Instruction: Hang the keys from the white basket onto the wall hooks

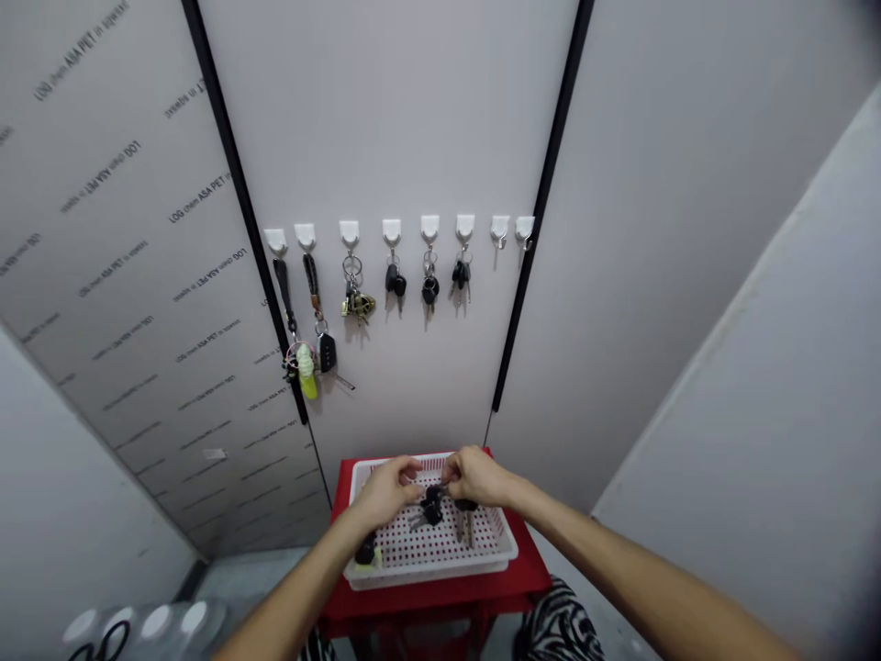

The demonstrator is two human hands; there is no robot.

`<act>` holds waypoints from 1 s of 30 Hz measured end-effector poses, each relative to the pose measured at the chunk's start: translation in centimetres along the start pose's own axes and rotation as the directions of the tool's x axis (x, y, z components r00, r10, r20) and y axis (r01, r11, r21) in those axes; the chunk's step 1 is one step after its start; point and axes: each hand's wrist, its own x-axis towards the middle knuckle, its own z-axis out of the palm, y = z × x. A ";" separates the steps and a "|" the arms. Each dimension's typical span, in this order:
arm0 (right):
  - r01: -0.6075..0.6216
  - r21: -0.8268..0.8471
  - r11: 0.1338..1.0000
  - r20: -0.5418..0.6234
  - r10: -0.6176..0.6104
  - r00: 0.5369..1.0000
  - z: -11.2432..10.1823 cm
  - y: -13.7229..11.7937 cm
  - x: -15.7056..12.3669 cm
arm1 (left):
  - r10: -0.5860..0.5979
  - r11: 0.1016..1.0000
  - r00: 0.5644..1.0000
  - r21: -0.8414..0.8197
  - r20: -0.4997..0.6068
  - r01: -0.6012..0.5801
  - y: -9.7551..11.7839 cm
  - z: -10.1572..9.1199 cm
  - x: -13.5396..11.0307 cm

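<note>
Over a white perforated basket, my right hand pinches the top of a bunch of keys with black heads. My left hand is curled at the left side of the same bunch, its thumb tip against it; its grip is partly hidden. Another key with a black head hangs or lies just below my right hand, and I cannot tell which. At the basket's left end, partly behind my left wrist, is a dark key fob with a pale yellow-green piece.
The basket stands on a red stool. White hooks run along the wall; several carry keys, including a strap with a black car key. Two bare hooks are at the right. Clear lidded containers stand at lower left.
</note>
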 end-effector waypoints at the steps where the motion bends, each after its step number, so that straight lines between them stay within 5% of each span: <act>1: 0.021 0.100 0.995 0.001 -0.021 1.000 -0.5 -0.2 0.0 | 0.053 0.998 0.998 -0.015 0.019 -0.053 0.3 0.7 -0.1; 4: 0.075 0.320 0.945 -0.016 -0.074 0.997 -1.6 -0.7 0.0 | 0.140 0.989 0.987 -0.057 0.082 -0.135 1.1 2.3 0.0; 9: 0.083 0.525 0.847 -0.060 -0.060 0.996 -2.6 -0.3 0.0 | 0.000 0.964 0.994 -0.265 0.113 0.030 2.2 2.0 0.6; 13: 0.129 0.623 0.772 -0.132 -0.058 0.990 -2.7 -0.4 -0.1 | -0.025 0.792 0.986 -0.599 0.164 0.120 3.6 1.4 1.2; 17: 0.246 0.593 0.767 -0.254 -0.111 0.961 -3.0 -1.3 -0.4 | -0.105 0.584 0.992 -0.803 0.067 0.116 4.9 1.5 2.5; 22: 0.341 0.496 0.798 -0.424 -0.120 0.898 -3.6 -1.6 -0.6 | -0.168 0.545 0.982 -0.838 -0.081 0.024 6.3 1.3 3.6; 26: 0.394 0.500 0.772 -0.478 -0.133 0.868 -3.5 -1.2 -0.5 | -0.193 0.542 0.977 -0.840 -0.094 0.026 6.9 0.7 3.9; 30: 0.395 0.574 0.717 -0.539 -0.032 0.842 -3.5 -1.0 -0.1 | -0.146 0.538 0.979 -0.842 -0.146 -0.045 7.6 0.1 4.1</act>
